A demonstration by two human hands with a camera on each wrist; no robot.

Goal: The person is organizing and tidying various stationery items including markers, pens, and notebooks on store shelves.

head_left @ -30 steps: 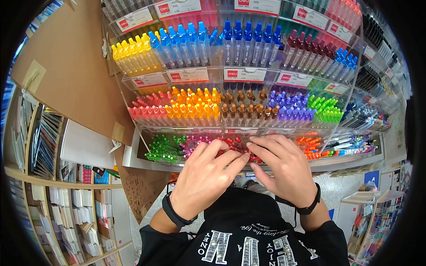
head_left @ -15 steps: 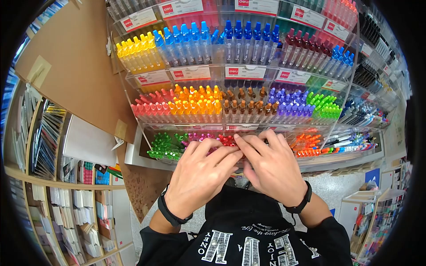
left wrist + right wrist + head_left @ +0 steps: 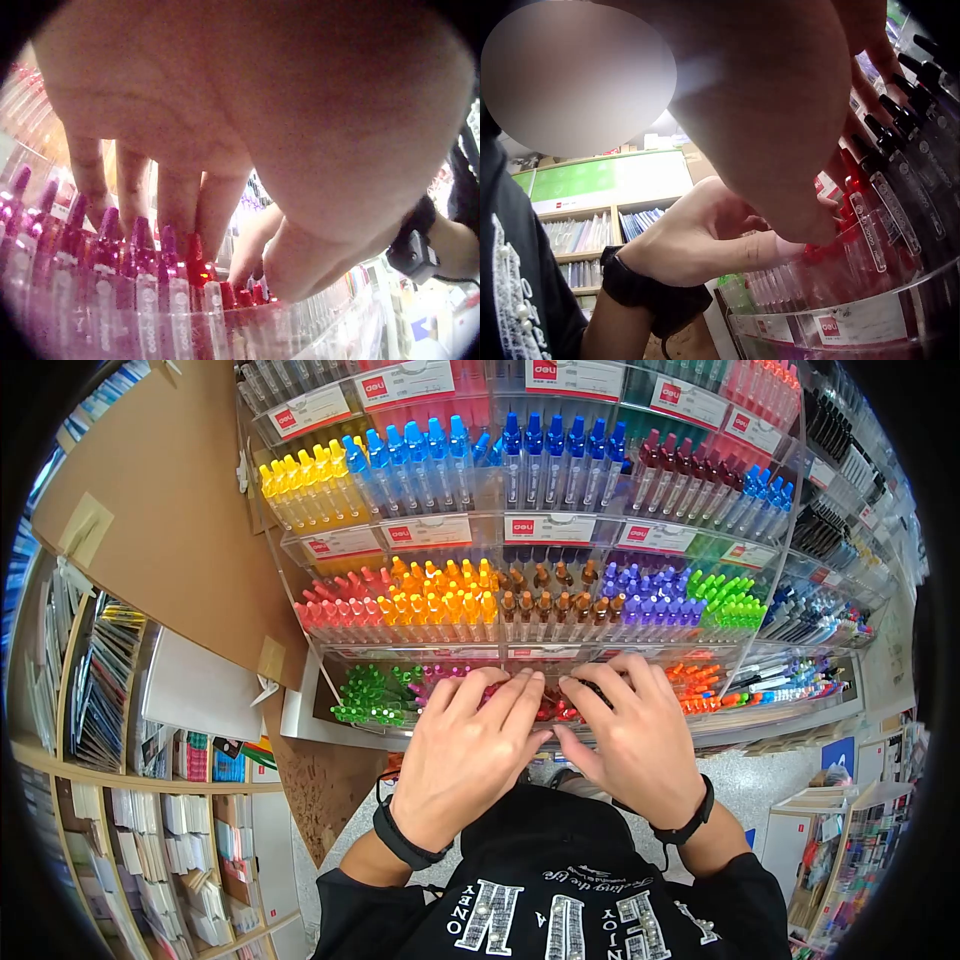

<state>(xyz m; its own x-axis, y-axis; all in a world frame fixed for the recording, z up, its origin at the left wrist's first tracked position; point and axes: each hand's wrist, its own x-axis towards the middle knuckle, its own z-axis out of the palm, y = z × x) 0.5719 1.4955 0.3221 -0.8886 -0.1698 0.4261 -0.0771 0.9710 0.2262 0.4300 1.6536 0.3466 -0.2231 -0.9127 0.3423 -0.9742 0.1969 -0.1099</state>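
Both bare hands reach over the bottom row of a clear pen rack. My left hand (image 3: 465,735) has its fingers stretched down among the pens, behind magenta pens (image 3: 109,232) in the left wrist view. Its thumb lies at the tops of the red pens (image 3: 562,711). To the right, my right hand (image 3: 635,735) spreads over the red pens and the neighbouring black pens (image 3: 885,139). Its fingertips are partly hidden behind those black pens in the right wrist view. Between the two hands, several red pen tops show.
Green pens (image 3: 370,695) fill the row's left end, orange pens (image 3: 698,682) the right. Tiers of yellow pens (image 3: 310,480), blue and brown pens rise behind. A cardboard panel (image 3: 160,510) leans at left beside shelves (image 3: 150,780) of stationery.
Half a second ago the fingertips of both hands nearly met over the red pens. Now they stand apart, the left hand a little farther forward, with red pen tops visible between them.
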